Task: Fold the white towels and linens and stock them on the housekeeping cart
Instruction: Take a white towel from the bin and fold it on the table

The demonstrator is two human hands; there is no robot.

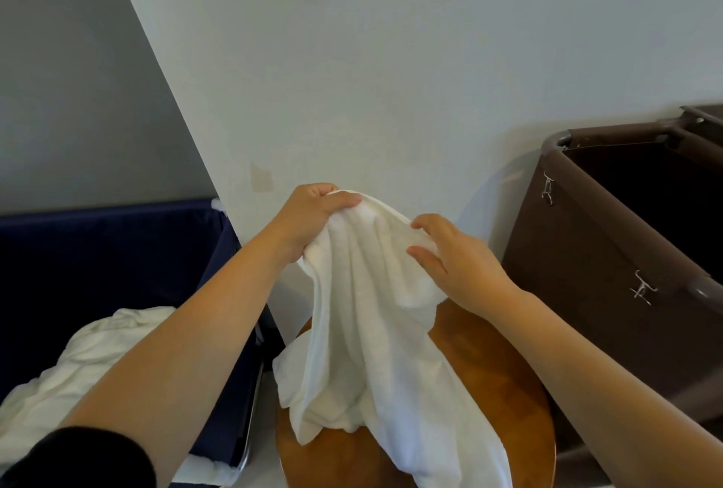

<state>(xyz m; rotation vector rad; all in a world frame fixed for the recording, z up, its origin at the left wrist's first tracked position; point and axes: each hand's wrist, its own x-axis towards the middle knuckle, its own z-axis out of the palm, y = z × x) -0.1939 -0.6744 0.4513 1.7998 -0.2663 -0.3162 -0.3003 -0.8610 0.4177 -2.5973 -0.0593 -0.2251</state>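
Linen pile (pixel 98 350) in navy bin (pixel 117 249). Left hand (pixel 309 217) fists towel (pixel 364 323) top; tail bunched at round table (pixel 489 389) left edge. Right hand (pixel 457 256) lightly pinches a fold. Risk: pinch slips, towel slides off the edge. Brown cart (pixel 587 253) right.

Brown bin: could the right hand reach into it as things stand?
Probably yes: the bin stands open just beside the right hand, with nothing between them, though that hand pinches the towel.
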